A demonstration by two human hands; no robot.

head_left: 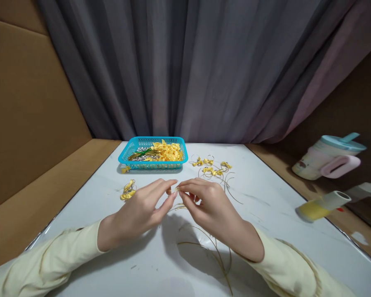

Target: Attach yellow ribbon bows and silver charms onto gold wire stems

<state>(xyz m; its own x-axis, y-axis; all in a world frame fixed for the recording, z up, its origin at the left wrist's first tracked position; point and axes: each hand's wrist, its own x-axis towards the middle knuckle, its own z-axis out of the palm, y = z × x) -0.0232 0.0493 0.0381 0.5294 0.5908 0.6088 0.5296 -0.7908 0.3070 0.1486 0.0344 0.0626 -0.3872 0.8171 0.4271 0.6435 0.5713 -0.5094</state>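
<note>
My left hand [145,203] and my right hand [208,202] meet over the middle of the white table, fingertips almost touching. A thin gold wire [177,188] shows as a small glint at the fingertips, pinched by both hands; most of it is hidden by the fingers. Just below them lie more gold wires [181,206], and long curved wires [216,247] rest nearer to me. A yellow petal piece with wire [128,190] sits beside my left hand. Beyond my right hand are several yellow petal pieces [213,170] with curled wires.
A blue plastic basket [153,166] at the back holds yellow petals, silvery bits and a green-tied wire bundle. On the right stand a lidded cup [315,159] and a yellow-and-white cylinder [320,207]. Cardboard [27,103] borders the left, a grey curtain [173,70] the back.
</note>
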